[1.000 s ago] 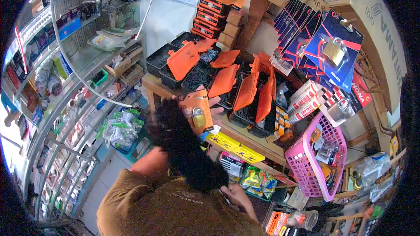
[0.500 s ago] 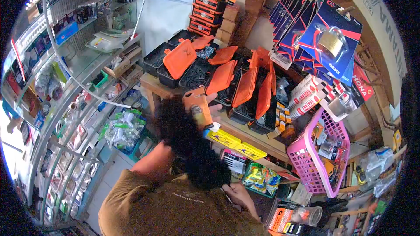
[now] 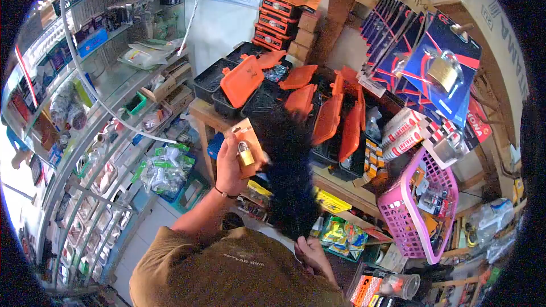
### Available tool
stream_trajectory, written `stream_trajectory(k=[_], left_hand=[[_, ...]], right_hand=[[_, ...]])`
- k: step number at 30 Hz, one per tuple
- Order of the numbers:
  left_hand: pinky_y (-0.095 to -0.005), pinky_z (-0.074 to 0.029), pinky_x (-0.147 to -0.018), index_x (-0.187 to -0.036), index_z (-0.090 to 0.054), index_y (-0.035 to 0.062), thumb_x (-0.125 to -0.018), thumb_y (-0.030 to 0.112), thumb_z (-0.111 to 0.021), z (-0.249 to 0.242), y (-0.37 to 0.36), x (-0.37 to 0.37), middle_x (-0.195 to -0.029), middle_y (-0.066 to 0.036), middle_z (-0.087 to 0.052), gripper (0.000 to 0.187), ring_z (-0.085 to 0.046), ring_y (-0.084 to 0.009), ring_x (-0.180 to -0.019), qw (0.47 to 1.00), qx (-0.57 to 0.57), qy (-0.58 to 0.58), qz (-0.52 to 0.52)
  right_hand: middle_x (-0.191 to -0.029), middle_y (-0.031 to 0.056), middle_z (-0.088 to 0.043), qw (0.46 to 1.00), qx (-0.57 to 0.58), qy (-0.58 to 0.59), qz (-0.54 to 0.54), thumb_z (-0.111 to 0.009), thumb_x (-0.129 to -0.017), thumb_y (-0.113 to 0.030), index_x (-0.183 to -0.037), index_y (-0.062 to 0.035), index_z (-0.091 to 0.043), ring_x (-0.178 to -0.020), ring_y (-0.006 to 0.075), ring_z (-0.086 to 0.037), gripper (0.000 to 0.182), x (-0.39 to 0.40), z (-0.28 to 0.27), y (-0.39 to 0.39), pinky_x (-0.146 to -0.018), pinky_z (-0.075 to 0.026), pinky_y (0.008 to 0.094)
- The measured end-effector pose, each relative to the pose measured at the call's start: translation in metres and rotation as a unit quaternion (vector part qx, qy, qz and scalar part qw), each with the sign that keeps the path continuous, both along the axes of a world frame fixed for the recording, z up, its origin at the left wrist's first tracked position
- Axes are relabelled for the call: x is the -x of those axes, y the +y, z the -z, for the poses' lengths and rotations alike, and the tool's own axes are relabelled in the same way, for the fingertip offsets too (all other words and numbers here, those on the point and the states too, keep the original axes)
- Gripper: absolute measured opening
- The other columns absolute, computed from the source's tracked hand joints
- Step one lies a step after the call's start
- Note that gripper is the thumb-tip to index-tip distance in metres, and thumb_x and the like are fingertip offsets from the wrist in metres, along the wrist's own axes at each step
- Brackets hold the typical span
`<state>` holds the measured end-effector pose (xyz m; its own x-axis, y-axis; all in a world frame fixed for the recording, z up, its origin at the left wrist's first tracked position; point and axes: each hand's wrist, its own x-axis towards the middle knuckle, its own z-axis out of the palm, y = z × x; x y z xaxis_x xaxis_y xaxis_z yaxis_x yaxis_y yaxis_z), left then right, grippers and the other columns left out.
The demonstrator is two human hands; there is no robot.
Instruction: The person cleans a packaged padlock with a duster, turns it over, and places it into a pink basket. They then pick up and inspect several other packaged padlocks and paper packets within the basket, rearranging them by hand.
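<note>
My left hand (image 3: 228, 170) is closed on a carded padlock (image 3: 245, 154), a small brass lock on an orange card, held upright above the floor at the shelf's left end. My right hand (image 3: 314, 254) is closed at the lower end of a black fluffy duster (image 3: 291, 179). The duster stands upright right of the padlock, its top blurred before the black boxes. It hides part of the wooden shelf and of the yellow labels. Orange box lids (image 3: 242, 81) stand tilted open behind both hands.
On the right stands a pink basket (image 3: 392, 210) of small packets. Blue carded padlocks (image 3: 438, 74) hang above it. Stacked orange boxes (image 3: 277, 23) are at the back. A glass display case (image 3: 108, 102) lines the left, with bagged goods (image 3: 165, 170) beside it.
The duster has swung from the left to the right, uncovering my left hand. My left hand has moved slightly left and turned the padlock card. The view has shifted a little.
</note>
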<state>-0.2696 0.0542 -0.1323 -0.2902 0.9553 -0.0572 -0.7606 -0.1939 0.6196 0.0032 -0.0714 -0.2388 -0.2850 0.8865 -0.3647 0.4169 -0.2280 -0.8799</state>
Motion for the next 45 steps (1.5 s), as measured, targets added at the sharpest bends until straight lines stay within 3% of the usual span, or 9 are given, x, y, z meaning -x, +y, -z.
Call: stream_trajectory(k=[9,18,27,29,33,35,37,41,45], left_hand=[[-0.0211,-0.043,-0.068,-0.102,-0.047,0.0037,-0.088,0.032,-0.044,0.034,0.0,0.029,-0.091,-0.003,-0.055,0.032,-0.052,-0.008,-0.08,0.958,0.078,0.188,-0.203],[-0.04,-0.038,-0.09,-0.121,-0.042,0.008,-0.078,0.06,-0.035,-0.003,-0.001,0.052,-0.116,-0.011,-0.05,0.067,-0.051,-0.0275,-0.102,0.892,-0.183,-0.347,0.223],[-0.0529,-0.027,-0.095,-0.129,-0.027,0.0098,-0.08,0.057,-0.035,-0.03,0.017,0.048,-0.134,-0.012,-0.027,0.069,-0.033,-0.0317,-0.119,0.926,-0.205,-0.286,0.134],[-0.0476,-0.028,-0.097,-0.126,-0.033,0.0088,-0.081,0.056,-0.037,-0.016,0.032,0.048,-0.128,-0.013,-0.037,0.065,-0.038,-0.0288,-0.116,0.911,-0.291,-0.222,0.192],[-0.0477,-0.028,-0.096,-0.128,-0.028,0.0066,-0.08,0.049,-0.044,-0.032,0.012,0.054,-0.134,-0.015,-0.025,0.066,-0.03,-0.0341,-0.12,0.97,-0.133,-0.153,0.136],[-0.0458,-0.031,-0.095,-0.128,-0.028,0.0055,-0.082,0.044,-0.042,-0.014,0.028,0.049,-0.132,-0.015,-0.029,0.061,-0.034,-0.0333,-0.118,0.806,-0.368,-0.367,0.283],[-0.0414,-0.034,-0.093,-0.125,-0.032,0.0055,-0.084,0.044,-0.038,-0.037,0.024,0.04,-0.125,-0.014,-0.041,0.057,-0.045,-0.0273,-0.11,0.942,-0.222,-0.212,0.139],[-0.042,-0.032,-0.094,-0.12,-0.042,0.0077,-0.082,0.05,-0.037,-0.027,0.023,0.049,-0.118,-0.012,-0.048,0.057,-0.045,-0.0263,-0.109,0.819,-0.382,-0.358,0.237],[-0.043,-0.034,-0.094,-0.126,-0.032,0.0052,-0.078,0.06,-0.035,-0.044,0.03,0.032,-0.127,-0.016,-0.037,0.073,-0.044,-0.0334,-0.109,0.954,-0.205,-0.183,0.12]], right_hand=[[-0.05,0.002,-0.046,0.965,0.183,-0.124,-0.14,-0.043,-0.086,-0.039,-0.066,-0.0039,-0.055,-0.044,0.0087,-0.04,0.042,0.051,-0.078,0.017,-0.041,-0.031,0.0255],[-0.059,0.0073,-0.053,0.989,0.012,-0.144,-0.037,-0.04,-0.085,-0.047,-0.074,0.0009,-0.056,-0.057,0.0168,-0.049,0.052,0.057,-0.048,0.029,-0.058,-0.041,0.0327],[-0.062,0.0048,-0.053,0.982,0.093,-0.157,-0.043,-0.045,-0.084,-0.027,-0.073,0.0004,-0.056,-0.061,0.0133,-0.048,0.032,0.063,-0.061,0.044,-0.057,-0.039,0.0305],[-0.055,0.0027,-0.05,0.967,-0.129,-0.125,-0.179,-0.047,-0.084,-0.028,-0.063,-0.0012,-0.054,-0.054,0.013,-0.046,0.034,0.067,-0.064,0.041,-0.05,-0.036,0.0293],[-0.053,0.0049,-0.052,0.997,0.029,-0.073,0.026,-0.048,-0.085,-0.036,-0.068,0.0008,-0.057,-0.051,0.0142,-0.045,0.042,0.055,-0.057,0.043,-0.049,-0.037,0.0335],[-0.052,0.0041,-0.052,0.989,0.043,-0.144,0.0,-0.048,-0.085,-0.036,-0.066,0.0005,-0.057,-0.049,0.0138,-0.043,0.043,0.052,-0.069,0.042,-0.046,-0.036,0.0328],[-0.05,0.0061,-0.052,0.961,-0.068,-0.211,-0.166,-0.047,-0.085,-0.039,-0.064,0.0005,-0.056,-0.047,0.0133,-0.042,0.046,0.047,-0.071,0.042,-0.044,-0.035,0.0319],[-0.052,0.0119,-0.051,0.986,-0.087,-0.143,-0.015,-0.046,-0.084,-0.042,-0.064,0.0007,-0.056,-0.048,0.0185,-0.047,0.048,0.045,-0.072,0.046,-0.047,-0.037,0.0349],[-0.046,0.0023,-0.043,0.96,-0.123,-0.183,-0.172,-0.048,-0.084,-0.037,-0.058,0.0017,-0.049,-0.045,0.0118,-0.04,0.047,0.05,-0.092,0.045,-0.044,-0.033,0.0306]])
